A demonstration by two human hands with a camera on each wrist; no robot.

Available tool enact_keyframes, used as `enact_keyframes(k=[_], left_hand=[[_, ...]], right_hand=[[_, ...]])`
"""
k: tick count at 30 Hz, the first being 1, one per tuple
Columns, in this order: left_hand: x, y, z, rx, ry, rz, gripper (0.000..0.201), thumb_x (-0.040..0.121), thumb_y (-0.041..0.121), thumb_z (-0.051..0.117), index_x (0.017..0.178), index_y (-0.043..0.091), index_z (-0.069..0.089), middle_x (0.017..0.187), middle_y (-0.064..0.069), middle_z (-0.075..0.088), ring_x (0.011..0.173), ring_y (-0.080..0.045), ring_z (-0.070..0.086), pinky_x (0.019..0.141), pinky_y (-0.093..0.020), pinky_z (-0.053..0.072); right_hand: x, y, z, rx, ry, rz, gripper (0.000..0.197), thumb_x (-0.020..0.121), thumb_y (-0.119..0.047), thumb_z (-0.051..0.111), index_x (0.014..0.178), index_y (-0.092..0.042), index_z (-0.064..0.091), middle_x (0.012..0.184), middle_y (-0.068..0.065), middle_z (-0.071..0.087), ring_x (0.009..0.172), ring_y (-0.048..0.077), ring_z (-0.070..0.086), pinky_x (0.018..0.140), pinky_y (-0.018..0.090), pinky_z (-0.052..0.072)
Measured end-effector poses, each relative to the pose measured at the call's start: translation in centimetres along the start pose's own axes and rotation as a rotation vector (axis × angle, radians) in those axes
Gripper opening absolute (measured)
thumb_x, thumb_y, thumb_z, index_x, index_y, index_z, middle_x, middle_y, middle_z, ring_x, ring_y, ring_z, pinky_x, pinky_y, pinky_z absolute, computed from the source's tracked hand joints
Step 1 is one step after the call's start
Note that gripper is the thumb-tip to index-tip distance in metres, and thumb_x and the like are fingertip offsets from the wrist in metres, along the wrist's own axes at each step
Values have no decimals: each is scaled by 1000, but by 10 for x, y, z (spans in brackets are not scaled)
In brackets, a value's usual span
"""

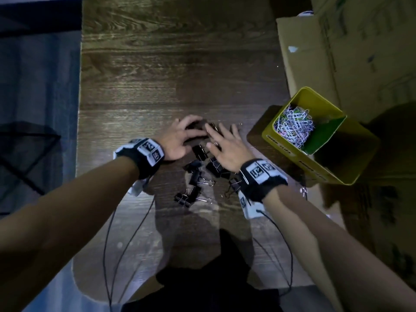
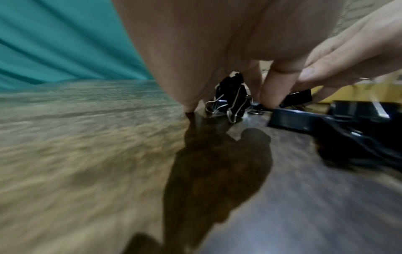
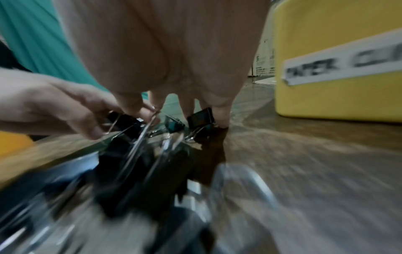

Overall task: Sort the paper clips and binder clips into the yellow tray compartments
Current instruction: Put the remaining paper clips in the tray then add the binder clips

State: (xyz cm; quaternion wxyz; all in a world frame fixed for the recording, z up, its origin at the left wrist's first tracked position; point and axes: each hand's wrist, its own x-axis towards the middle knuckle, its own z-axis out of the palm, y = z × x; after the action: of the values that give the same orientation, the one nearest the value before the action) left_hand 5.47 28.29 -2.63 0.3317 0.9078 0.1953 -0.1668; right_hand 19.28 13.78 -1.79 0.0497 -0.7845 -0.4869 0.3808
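Note:
Black binder clips (image 1: 195, 181) lie heaped on the wooden table (image 1: 157, 75). My left hand (image 1: 191, 134) curls over the far end of the heap; in the left wrist view its thumb and fingers close round a bunch of clips (image 2: 230, 98). My right hand (image 1: 221, 134) lies beside it, fingers straight and spread, tips down on the table with a clip (image 3: 201, 118) between two of them. The yellow tray (image 1: 281, 152) stands to the right. One compartment holds pastel paper clips (image 1: 295, 124); the neighbouring compartment (image 1: 346, 152) looks dark, its contents unclear.
Cardboard boxes (image 1: 349, 52) stand behind and beside the tray. A blue cloth (image 1: 38, 109) hangs past the table's left edge. Thin black cables (image 1: 112, 244) trail from both wrists toward my body. The tray's wall carries a "PAPER CLI" label (image 3: 339, 67).

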Motion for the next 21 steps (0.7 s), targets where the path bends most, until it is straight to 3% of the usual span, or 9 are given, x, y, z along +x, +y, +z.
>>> enact_keyframes(k=[3, 5, 7, 9, 11, 13, 16, 19, 21], left_hand=[[-33, 16, 21, -100, -9, -47, 65, 86, 9, 52, 141, 37, 32, 155, 14, 0, 141, -18, -3, 110, -47, -3], [-51, 29, 39, -138, 23, -52, 66, 87, 9, 52, 143, 37, 28, 155, 13, -5, 134, -6, -10, 104, -39, -8], [-63, 36, 62, -129, 65, -54, 67, 87, 12, 52, 144, 35, 24, 155, 9, -9, 137, -8, -11, 106, -37, -10], [-72, 44, 81, -141, 92, -57, 69, 86, 14, 52, 145, 30, 21, 156, 1, -10, 144, -19, -4, 110, -37, -11], [-82, 56, 96, -175, 90, -81, 70, 86, 13, 52, 147, 25, 18, 156, 0, -11, 144, -21, -2, 116, -40, -7], [-93, 66, 108, -202, 81, -78, 72, 87, 14, 53, 147, 24, 15, 155, 3, -12, 143, -19, -2, 118, -47, 6], [-106, 69, 122, -240, 70, -65, 67, 90, 27, 54, 147, 24, 19, 155, 8, -8, 143, -17, 3, 117, -44, 13], [-111, 68, 124, -326, 137, -64, 54, 91, 36, 53, 140, 22, 36, 154, 7, 11, 137, -7, 16, 113, -34, 20], [-111, 69, 117, -364, 198, -89, 42, 91, 34, 54, 130, 23, 49, 149, 6, 27, 130, -5, 28, 110, -31, 26]], right_hand=[[-27, 5, 17, 89, -3, -18, 53, 100, -49, 28, 148, -42, 8, 160, 2, 2, 145, 28, -14, 118, 46, 0], [-41, 6, 32, 129, 22, -28, 54, 99, -48, 32, 148, -41, 10, 160, 2, 2, 146, 24, -14, 119, 45, 1], [-54, 6, 49, 142, 60, -47, 57, 99, -44, 36, 149, -37, 9, 160, 4, 1, 146, 23, -13, 118, 45, 2], [-67, 5, 66, 160, 95, -71, 61, 99, -40, 41, 150, -33, 9, 160, 7, 1, 146, 23, -11, 118, 45, 2], [-80, 4, 79, 171, 112, -83, 63, 98, -37, 43, 150, -31, 8, 160, 7, 1, 146, 22, -10, 118, 44, 1], [-93, 2, 90, 177, 114, -89, 64, 98, -34, 44, 151, -29, 6, 160, 6, 0, 146, 20, -10, 119, 42, -1], [-110, 0, 98, 274, 93, -85, 65, 99, -31, 45, 151, -26, 6, 160, 3, 2, 146, 15, -7, 119, 34, -5], [-120, 1, 91, 481, 121, -44, 62, 98, -30, 48, 150, -26, 15, 158, -2, 15, 146, 12, 6, 119, 31, 9], [-124, 5, 84, 565, 190, -5, 62, 95, -26, 54, 149, -25, 23, 154, -1, 28, 143, 13, 22, 115, 26, 18]])
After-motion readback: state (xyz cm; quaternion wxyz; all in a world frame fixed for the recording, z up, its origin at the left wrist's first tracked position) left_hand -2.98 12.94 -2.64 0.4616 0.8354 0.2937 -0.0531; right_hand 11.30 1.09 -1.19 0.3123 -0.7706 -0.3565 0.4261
